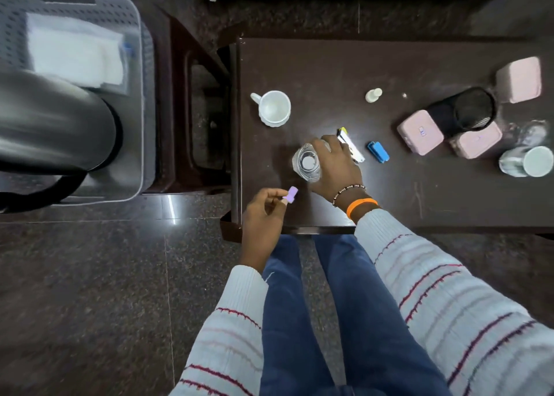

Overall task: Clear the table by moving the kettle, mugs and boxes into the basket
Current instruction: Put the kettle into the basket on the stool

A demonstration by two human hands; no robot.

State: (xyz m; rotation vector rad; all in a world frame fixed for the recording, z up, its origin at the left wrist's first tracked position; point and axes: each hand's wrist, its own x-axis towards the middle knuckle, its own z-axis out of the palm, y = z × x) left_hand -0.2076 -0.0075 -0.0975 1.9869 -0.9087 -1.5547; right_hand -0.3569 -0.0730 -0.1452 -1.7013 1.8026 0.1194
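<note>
The dark steel kettle (pixel 54 120) stands in the grey basket (pixel 136 66) on the floor at the left. A white mug (pixel 274 108) rests on the dark table (pixel 329 72). My right hand (pixel 335 165) grips a clear glass (pixel 307 162) near the table's front edge. My left hand (pixel 263 216) pinches a small purple cap (pixel 291 194) just in front of the glass. Three pink boxes (pixel 419 132) (pixel 476 141) (pixel 518 79) lie at the right around a black mesh cup (pixel 467 111). A second mug (pixel 536 161) sits at the far right.
A blue clip (pixel 378 151), a stapler-like tool (pixel 350 147) and a small white bottle (pixel 373 95) lie mid-table. A clear glass item (pixel 532 133) stands by the far-right mug. White folded cloth (pixel 75 54) lies in the basket. A dark wooden stool (pixel 195 111) stands between basket and table.
</note>
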